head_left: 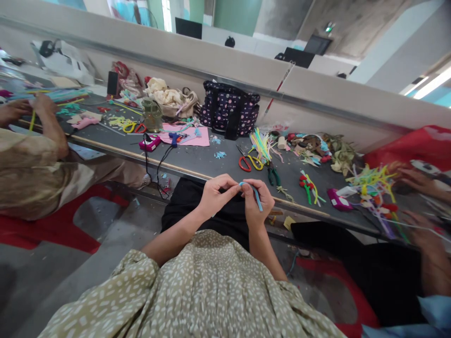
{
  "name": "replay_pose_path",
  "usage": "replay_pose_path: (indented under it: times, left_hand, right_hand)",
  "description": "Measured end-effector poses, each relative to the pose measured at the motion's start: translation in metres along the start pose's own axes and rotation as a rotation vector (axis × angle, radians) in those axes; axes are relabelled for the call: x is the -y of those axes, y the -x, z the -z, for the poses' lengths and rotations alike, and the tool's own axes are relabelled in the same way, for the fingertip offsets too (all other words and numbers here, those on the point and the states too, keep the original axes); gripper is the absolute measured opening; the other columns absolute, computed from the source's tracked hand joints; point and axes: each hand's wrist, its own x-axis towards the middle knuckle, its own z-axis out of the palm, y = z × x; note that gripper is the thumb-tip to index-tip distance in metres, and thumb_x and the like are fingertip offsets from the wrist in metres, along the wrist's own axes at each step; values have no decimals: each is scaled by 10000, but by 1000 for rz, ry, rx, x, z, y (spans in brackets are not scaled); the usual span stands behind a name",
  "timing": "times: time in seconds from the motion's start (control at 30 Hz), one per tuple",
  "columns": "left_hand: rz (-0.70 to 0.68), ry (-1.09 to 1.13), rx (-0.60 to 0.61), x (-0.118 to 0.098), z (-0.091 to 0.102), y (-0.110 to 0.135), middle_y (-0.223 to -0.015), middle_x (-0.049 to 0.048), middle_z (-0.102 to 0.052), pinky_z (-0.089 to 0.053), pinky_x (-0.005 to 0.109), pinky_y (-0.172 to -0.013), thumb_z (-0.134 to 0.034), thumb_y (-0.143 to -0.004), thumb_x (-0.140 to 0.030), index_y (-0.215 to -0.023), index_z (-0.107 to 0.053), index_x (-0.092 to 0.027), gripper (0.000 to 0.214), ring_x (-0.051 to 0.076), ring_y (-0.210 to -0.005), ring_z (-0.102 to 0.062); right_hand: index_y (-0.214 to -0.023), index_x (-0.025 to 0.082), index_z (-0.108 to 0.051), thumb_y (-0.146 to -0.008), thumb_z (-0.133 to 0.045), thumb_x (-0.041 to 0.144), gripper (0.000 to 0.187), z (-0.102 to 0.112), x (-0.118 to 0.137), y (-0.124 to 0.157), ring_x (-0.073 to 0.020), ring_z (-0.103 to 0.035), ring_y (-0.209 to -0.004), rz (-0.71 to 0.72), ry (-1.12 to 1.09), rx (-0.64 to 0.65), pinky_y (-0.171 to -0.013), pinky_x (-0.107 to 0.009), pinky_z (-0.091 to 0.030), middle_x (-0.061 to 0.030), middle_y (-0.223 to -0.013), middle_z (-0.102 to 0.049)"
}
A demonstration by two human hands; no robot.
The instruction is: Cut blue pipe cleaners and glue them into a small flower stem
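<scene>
My left hand (pixel 216 195) and my right hand (pixel 259 202) meet in front of my lap, just short of the dark table's edge (pixel 197 174). Both pinch a thin blue pipe cleaner (pixel 256 196); its top bends between the two sets of fingertips and its free end hangs down across my right palm. My fingers are closed on it. Scissors with red and yellow handles (pixel 249 162) and green-handled pliers (pixel 273 176) lie on the table just beyond my hands.
A dotted dark bag (pixel 229 111), a pink sheet (pixel 186 135), a pink glue gun (pixel 151 142) and loose pipe cleaners (pixel 260 141) cover the table. One person works at the left (pixel 31 155), another's hands at the right (pixel 416 183). Red chairs stand on the floor.
</scene>
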Motion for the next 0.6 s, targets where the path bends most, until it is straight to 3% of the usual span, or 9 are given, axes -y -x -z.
replay_pose_path:
  times: [0.17,0.37,0.5,0.6]
  left_hand:
    - [118,75,21,-2,0,-1,-643,-5,-564,-352,216,-523,-684,-816,-373,-681,-644,-153,262,77,-558,-446]
    - [264,276,65,0,0,0,-663,9,-595,-424,225,-571,-690,-806,-406,-715,-646,-147,278,100,-611,-543]
    - [246,259,32,0,0,1,-664,5,-592,-426,222,-564,-696,-802,-404,-717,-646,-151,271,96,-603,-547]
    - [148,135,-19,0,0,1,-665,1,-575,-389,222,-541,-678,-821,-384,-706,-642,-154,259,84,-581,-495]
  right_hand:
    - [-857,217,-643,-873,-623,269,58,-1,-3,-1,-129,-605,-660,8,-6,-21,-623,-270,-506,8,-778,-622]
    - [-878,222,-643,-887,-597,240,50,2,-2,-2,-139,-605,-691,57,20,54,-642,-283,-512,1,-784,-626]
    - [-895,224,-651,-879,-609,208,47,3,-3,-3,-137,-613,-701,84,15,78,-655,-283,-510,3,-799,-636]
    - [-887,219,-651,-883,-604,212,48,4,-3,-3,-140,-616,-709,87,21,90,-661,-285,-506,-1,-806,-640]
